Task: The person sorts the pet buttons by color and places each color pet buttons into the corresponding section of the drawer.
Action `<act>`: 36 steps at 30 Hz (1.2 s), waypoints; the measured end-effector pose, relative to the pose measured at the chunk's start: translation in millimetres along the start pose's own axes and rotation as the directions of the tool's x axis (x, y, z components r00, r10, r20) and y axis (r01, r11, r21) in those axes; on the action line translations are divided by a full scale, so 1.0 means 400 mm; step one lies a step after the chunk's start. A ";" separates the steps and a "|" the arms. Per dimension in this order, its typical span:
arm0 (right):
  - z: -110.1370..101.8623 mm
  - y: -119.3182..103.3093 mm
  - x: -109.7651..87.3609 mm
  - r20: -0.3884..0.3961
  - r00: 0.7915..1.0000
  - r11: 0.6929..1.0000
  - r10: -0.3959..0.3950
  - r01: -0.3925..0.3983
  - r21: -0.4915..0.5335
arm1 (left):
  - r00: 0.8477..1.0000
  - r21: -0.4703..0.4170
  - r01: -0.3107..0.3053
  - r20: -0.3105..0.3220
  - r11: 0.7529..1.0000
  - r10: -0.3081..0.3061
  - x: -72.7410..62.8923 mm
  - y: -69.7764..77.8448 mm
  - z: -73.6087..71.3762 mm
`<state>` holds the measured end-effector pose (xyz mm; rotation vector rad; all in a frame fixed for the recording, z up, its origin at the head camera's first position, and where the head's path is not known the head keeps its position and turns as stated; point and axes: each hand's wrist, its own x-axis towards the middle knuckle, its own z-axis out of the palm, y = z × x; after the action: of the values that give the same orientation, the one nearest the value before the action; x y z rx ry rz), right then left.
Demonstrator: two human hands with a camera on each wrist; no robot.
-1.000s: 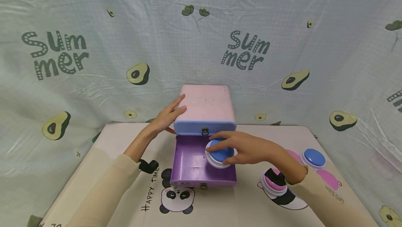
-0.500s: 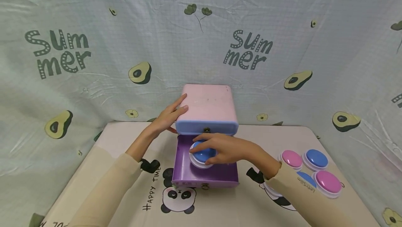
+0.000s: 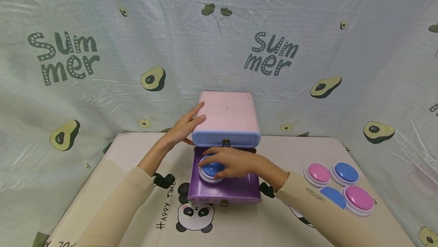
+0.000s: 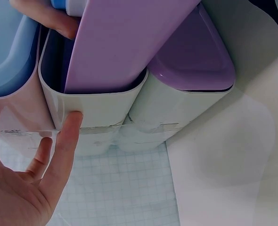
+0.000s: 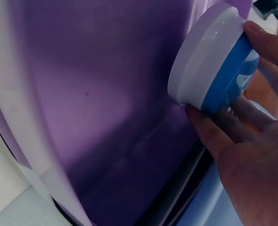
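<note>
A small drawer cabinet (image 3: 229, 110) with a pink top and a blue upper drawer stands against the back cloth. Below the blue drawer, a purple drawer (image 3: 239, 192) is pulled out. My right hand (image 3: 236, 162) grips a round blue push button (image 3: 208, 170) with a white base by its sides, inside that drawer near its left wall. The right wrist view shows fingers and thumb around the button's edge (image 5: 202, 61). My left hand (image 3: 183, 128) rests on the cabinet's left side with fingers spread; one finger touches the pale casing (image 4: 96, 110) in the left wrist view.
To the right on the table lie a pink button (image 3: 319, 173), a blue button (image 3: 345, 173), a larger pink button (image 3: 358, 198) and another blue button (image 3: 333, 197), partly covered by my right sleeve. A lower purple drawer (image 4: 200, 56) is pushed in. Cloth hangs behind.
My right hand has moved left with the blue button, from the drawer's right side to its left side. The left hand stays on the cabinet.
</note>
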<state>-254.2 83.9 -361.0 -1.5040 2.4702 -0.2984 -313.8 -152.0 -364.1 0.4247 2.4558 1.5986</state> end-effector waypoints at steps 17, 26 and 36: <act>0.014 -0.006 0.032 0.077 0.996 0.999 0.042 -0.041 -0.017 | 1.000 -0.001 0.010 0.003 1.000 -0.010 0.003 -0.007 -0.004; 0.025 -0.023 0.038 0.114 0.993 0.999 0.024 -0.019 -0.044 | 1.000 0.002 0.012 -0.006 1.000 -0.012 0.001 -0.005 -0.001; 0.025 -0.026 0.036 0.118 0.993 0.997 0.024 -0.014 -0.077 | 1.000 0.004 0.003 -0.004 1.000 -0.003 -0.002 -0.001 0.000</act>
<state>-248.8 65.9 -368.8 -1.4809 2.4258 -0.1089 -313.1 -152.2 -364.3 0.4184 2.4615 1.5957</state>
